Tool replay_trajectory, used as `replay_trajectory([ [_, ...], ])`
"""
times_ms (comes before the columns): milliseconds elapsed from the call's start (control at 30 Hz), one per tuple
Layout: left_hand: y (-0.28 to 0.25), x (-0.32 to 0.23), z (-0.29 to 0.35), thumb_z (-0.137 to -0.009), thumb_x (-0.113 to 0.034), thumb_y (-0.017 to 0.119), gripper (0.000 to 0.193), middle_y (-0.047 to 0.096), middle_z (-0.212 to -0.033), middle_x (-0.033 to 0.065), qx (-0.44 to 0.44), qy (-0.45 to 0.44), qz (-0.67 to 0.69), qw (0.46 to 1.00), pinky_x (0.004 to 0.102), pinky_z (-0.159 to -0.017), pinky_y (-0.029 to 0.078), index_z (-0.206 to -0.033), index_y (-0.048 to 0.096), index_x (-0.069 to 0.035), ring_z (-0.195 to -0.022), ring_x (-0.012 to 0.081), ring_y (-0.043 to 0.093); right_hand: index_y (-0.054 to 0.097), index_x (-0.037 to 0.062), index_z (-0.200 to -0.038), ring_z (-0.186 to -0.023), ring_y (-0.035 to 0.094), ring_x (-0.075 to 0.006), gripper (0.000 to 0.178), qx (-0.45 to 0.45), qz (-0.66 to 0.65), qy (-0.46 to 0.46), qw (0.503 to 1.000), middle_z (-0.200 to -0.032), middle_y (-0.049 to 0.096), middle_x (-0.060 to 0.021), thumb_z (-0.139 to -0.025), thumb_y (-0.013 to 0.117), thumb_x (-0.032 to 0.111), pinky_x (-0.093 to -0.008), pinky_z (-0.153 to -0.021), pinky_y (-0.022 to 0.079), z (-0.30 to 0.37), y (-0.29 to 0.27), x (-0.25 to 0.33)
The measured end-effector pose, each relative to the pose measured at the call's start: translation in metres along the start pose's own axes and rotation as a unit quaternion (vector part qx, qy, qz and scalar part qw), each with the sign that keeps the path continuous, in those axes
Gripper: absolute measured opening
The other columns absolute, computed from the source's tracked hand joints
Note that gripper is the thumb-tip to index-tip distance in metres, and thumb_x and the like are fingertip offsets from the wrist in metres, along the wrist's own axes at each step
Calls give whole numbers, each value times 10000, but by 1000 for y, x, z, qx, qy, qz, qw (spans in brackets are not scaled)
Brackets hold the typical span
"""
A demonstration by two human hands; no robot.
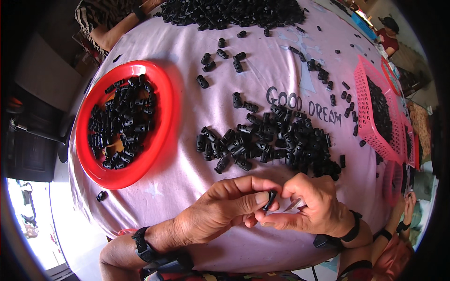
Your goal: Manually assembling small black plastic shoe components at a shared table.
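My left hand [218, 210] is closed, pinching a small black plastic piece [270, 200] between thumb and fingers; the fingers cover part of it. Close against it, my right hand [318, 206] is closed too, around a thin, pale, shiny piece [294, 204] whose kind I cannot make out. The two hands meet near the table's front edge. Just beyond them lies a loose pile of black cord locks [281, 138], small barrel shapes with holes. To the left, a red round tray [167, 117] holds many more cord locks.
A pink cloth [197, 100] with dark lettering covers the table. A bigger heap of black pieces [234, 13] lies at the far edge, beside another person's arm [117, 33]. Pink baskets [368, 117] of black parts stand right. Another person's hands [408, 206] appear at far right.
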State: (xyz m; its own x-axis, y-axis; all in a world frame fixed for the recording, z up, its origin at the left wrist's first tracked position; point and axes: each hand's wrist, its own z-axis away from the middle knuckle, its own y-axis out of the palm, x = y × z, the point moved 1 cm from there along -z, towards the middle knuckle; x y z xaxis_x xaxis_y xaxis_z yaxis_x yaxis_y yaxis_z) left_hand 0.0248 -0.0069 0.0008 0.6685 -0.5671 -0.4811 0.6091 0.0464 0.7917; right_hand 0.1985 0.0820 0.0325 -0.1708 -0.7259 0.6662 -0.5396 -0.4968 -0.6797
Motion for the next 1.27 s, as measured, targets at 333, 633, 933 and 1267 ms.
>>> replay_trajectory([
  [333,0,3,-3,-933,-198,577,274,602,-864,-39,-17,29,-74,997,184,-668,438,-1175,583,-72,-754,19,521,561,10,-803,-573,661,-190,491,33,4,61,998,-647,628,-80,-698,798,427,-284,-494,500,1,-3,0],
  [633,2,-1,0,-913,-81,565,249,617,-1148,79,-37,3,-65,997,244,-775,461,-1156,579,-27,-964,125,589,579,9,-822,-592,671,-219,498,54,24,74,995,-683,650,-102,-692,795,439,-305,-516,513,0,-4,1],
  [933,1,1,-1,-922,-97,553,266,621,-1146,78,-31,22,-72,997,247,-776,465,-1178,583,-30,-971,129,593,573,14,-795,-590,672,-221,486,61,64,73,993,-658,639,-97,-688,798,432,-308,-504,510,1,-6,1],
  [1267,2,-1,0,-924,-60,541,270,615,-1165,91,-29,22,-78,996,262,-782,475,-1190,577,-33,-993,163,601,582,7,-815,-602,679,-226,496,49,71,71,994,-672,646,-105,-681,805,429,-307,-515,525,0,-5,2],
])
